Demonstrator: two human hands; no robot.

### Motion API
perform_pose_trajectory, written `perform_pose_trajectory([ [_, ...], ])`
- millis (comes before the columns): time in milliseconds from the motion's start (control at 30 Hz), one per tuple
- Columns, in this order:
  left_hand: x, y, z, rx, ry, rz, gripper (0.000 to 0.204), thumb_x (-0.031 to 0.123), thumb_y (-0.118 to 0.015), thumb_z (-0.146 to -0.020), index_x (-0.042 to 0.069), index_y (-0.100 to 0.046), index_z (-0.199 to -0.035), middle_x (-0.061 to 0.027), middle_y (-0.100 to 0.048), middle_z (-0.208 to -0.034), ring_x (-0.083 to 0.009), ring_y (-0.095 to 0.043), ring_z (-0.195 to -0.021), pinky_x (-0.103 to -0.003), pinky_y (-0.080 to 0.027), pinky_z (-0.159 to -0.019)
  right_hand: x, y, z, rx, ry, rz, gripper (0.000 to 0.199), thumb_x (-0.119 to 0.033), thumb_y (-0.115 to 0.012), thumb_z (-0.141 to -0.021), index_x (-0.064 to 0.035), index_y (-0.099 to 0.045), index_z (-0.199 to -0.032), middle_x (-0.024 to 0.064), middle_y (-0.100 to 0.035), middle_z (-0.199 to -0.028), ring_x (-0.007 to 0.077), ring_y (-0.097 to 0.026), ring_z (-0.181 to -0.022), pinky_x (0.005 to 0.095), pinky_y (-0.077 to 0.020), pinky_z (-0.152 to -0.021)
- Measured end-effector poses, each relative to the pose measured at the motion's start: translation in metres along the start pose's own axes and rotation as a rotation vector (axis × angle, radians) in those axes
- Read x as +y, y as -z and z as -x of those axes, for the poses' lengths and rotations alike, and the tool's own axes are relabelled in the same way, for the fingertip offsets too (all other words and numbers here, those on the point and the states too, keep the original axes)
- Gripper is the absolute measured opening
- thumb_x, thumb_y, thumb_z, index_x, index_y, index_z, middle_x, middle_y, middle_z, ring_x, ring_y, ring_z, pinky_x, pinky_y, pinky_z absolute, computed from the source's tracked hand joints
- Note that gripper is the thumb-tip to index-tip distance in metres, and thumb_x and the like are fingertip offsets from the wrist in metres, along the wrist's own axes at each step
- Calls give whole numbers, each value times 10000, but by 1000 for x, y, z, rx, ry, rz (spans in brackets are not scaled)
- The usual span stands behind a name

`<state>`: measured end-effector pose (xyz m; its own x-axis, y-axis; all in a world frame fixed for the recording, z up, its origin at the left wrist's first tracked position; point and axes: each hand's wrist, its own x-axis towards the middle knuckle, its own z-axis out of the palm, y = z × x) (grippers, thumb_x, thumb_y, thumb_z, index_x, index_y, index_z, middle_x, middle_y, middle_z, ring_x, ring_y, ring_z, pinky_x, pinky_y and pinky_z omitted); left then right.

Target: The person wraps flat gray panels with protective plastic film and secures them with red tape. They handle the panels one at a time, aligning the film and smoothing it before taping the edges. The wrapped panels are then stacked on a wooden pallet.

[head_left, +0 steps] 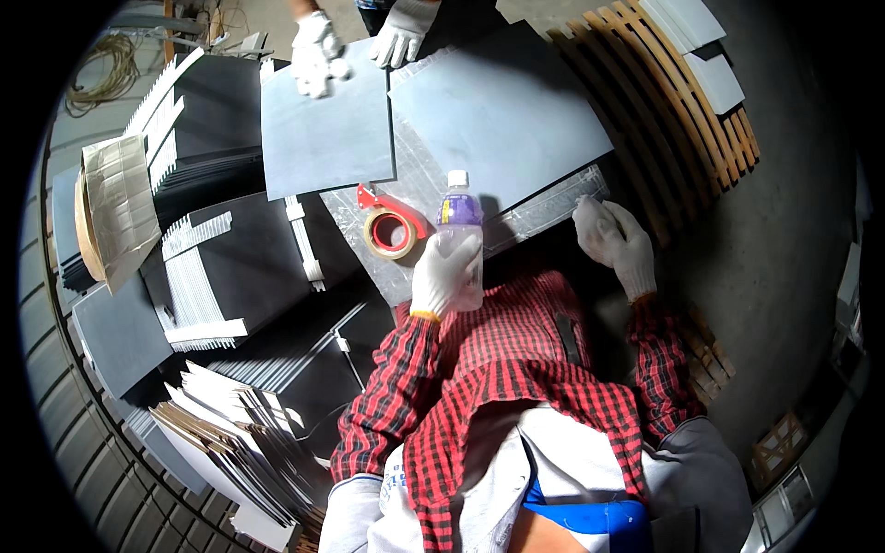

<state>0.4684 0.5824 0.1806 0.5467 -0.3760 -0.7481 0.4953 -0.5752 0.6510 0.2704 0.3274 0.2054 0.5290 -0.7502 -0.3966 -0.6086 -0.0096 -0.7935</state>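
Observation:
My left hand (441, 276), in a white knit glove, is closed around the lower half of a clear plastic bottle (460, 208) with a white cap and a purple label. The bottle stands upright in the picture, in front of my body. Right beside it, a red tape dispenser (390, 226) with a roll of tan tape lies on the table. My right hand (616, 238), also gloved, is off the table's right edge with its fingers curled. Whatever it may hold is hidden or blends with the white glove.
Two grey panels (327, 138) (507, 111) lie on the metal-topped table (355, 217). Across it are another person's gloved hands (406, 32). Stacks of dark panels (244, 249) with white edging stand left, cardboard sheets (221, 442) lower left. Wooden slats (659, 92) stand at right.

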Motion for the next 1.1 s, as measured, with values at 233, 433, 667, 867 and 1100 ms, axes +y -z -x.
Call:
perform_pose_trajectory([
  [233, -8, -25, -43, 57, -15, 108, 628, 497, -739, -851, -20, -621, -1188, -87, -708, -914, -185, -688, -830, -324, -537, -796, -18, -14, -28, -96, 156, 149, 322, -210, -637, -961, -83, -678, -1254, 133, -713, -1198, 230, -682, -1088, 324, -525, -928],
  [433, 5, -32, -30, -39, 3, 364, 309, 308, -718, -939, 51, -651, -1097, -9, -666, -899, -122, -631, -731, -253, -494, -656, -57, -54, -77, -195, 549, 489, 373, -194, -678, -911, -105, -669, -1274, 99, -701, -1093, 261, -683, -928, 348, -549, -850],
  [667, -18, -41, -27, 97, -18, 312, 403, 376, -729, -918, 18, -673, -1095, -36, -687, -907, -103, -614, -714, -279, -495, -666, -88, -164, -127, -337, 444, 870, 243, -252, -622, -908, -121, -677, -1105, 74, -676, -983, 284, -661, -934, 400, -554, -785],
  [867, -29, -50, -14, 147, 8, 444, 571, 363, -775, -889, 3, -577, -1285, -96, -702, -1068, -167, -651, -905, -322, -530, -842, -56, -196, -130, -227, 809, 724, 155, -241, -609, -906, -127, -647, -1004, 101, -660, -937, 333, -648, -921, 430, -540, -834],
  [1100, -45, -53, 0, 203, -80, 262, 752, 431, -795, -842, 31, -516, -1414, -159, -687, -1215, -264, -666, -1094, -378, -499, -973, -55, -192, -139, -224, 1113, 532, 91, -140, -625, -863, -136, -681, -934, 90, -682, -950, 324, -655, -912, 415, -537, -828],
])
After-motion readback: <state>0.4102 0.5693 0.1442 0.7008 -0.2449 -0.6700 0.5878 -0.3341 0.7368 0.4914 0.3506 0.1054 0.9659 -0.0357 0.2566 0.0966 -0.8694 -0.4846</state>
